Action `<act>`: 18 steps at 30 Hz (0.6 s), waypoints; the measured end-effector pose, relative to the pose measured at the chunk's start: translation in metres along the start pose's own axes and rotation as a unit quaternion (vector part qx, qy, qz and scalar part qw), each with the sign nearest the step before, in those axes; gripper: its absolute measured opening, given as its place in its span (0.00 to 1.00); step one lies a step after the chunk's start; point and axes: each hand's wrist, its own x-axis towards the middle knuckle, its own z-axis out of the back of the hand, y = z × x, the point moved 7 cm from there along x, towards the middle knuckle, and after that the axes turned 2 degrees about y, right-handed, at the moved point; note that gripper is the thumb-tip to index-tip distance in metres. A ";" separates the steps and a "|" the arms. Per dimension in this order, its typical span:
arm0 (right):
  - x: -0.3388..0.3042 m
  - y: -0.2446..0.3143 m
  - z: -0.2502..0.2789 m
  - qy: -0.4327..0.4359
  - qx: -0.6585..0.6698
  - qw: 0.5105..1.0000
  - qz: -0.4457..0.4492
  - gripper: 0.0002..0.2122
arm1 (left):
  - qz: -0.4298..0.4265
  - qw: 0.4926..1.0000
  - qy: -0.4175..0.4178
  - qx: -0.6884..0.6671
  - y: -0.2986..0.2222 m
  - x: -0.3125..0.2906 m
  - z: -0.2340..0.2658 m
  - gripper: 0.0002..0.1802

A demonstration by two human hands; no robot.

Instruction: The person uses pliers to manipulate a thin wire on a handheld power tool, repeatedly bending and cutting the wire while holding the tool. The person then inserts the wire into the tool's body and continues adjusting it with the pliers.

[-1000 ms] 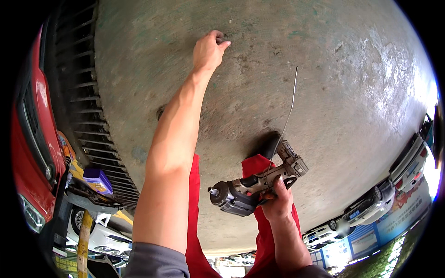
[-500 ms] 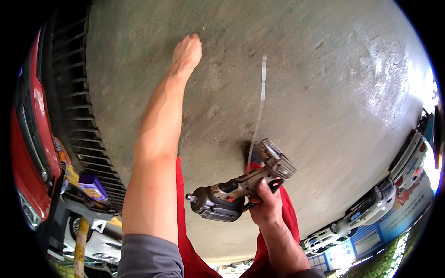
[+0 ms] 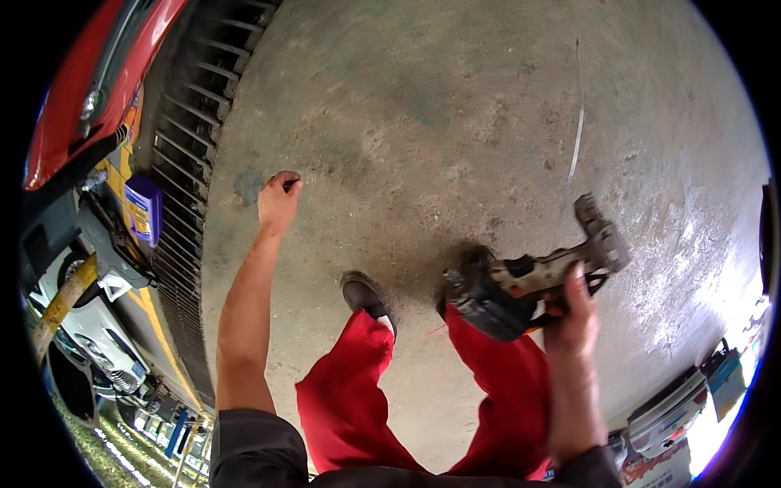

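My right hand (image 3: pixel 574 319) is wrapped round the handle of a worn cordless impact wrench (image 3: pixel 521 286), holding it out in front of my right leg. Its dark, bulky head points left and its battery end is up at the right. A black shoe is partly covered by the tool's head. My left hand (image 3: pixel 281 195) hangs over the floor at the left, its fingers curled toward the thumb round a dark gap. Whether some small thing is pinched there cannot be made out.
Concrete floor (image 3: pixel 423 146) spreads ahead, with a slotted drain grate (image 3: pixel 183 146) along the left. Beyond it are a red car (image 3: pixel 122 77), a purple container (image 3: pixel 144 210), a yellow post (image 3: pixel 67 305) and a white car (image 3: pixel 96 325). More parked cars (image 3: pixel 671 411) stand at the lower right.
My view has shifted across the floor, and both shoes now show. The left hand has come down closer to me. The impact wrench has moved right, still in my right hand.
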 end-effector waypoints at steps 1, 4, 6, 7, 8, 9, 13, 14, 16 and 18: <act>0.010 0.006 -0.002 0.079 -0.042 0.996 0.015 0.13 | -0.008 1.000 -0.013 -0.001 0.018 -0.001 -0.009 0.13; 0.058 -0.014 -0.002 0.211 -0.098 0.972 0.041 0.21 | -0.021 0.999 -0.043 -0.003 0.057 0.002 -0.040 0.13; 0.074 -0.045 -0.013 0.177 -0.086 0.980 0.024 0.18 | -0.037 0.998 -0.045 -0.003 0.045 0.014 -0.055 0.15; 0.081 -0.059 -0.020 0.147 -0.073 0.986 0.027 0.15 | -0.052 0.997 -0.049 -0.015 0.043 0.022 -0.062 0.15; 0.088 -0.074 -0.027 0.118 -0.062 0.991 0.032 0.14 | -0.065 0.996 -0.050 -0.026 0.040 0.026 -0.072 0.16; 0.093 -0.095 -0.035 0.144 -0.055 0.988 0.009 0.13 | -0.080 0.995 -0.052 -0.036 0.041 0.028 -0.076 0.17; 0.107 -0.172 -0.068 0.175 -0.038 0.983 -0.024 0.13 | -0.097 0.992 -0.074 -0.031 0.053 0.016 -0.069 0.19; 0.106 -0.185 -0.076 0.169 -0.041 0.984 -0.032 0.13 | -0.091 0.992 -0.046 -0.068 0.048 0.003 -0.070 0.21; 0.102 -0.207 -0.095 0.222 -0.059 0.971 -0.065 0.15 | -0.086 0.986 0.014 -0.142 0.033 -0.033 -0.066 0.23; 0.091 -0.219 -0.115 0.234 -0.089 0.965 -0.079 0.18 | -0.084 0.930 0.140 -0.331 0.013 -0.071 -0.087 0.30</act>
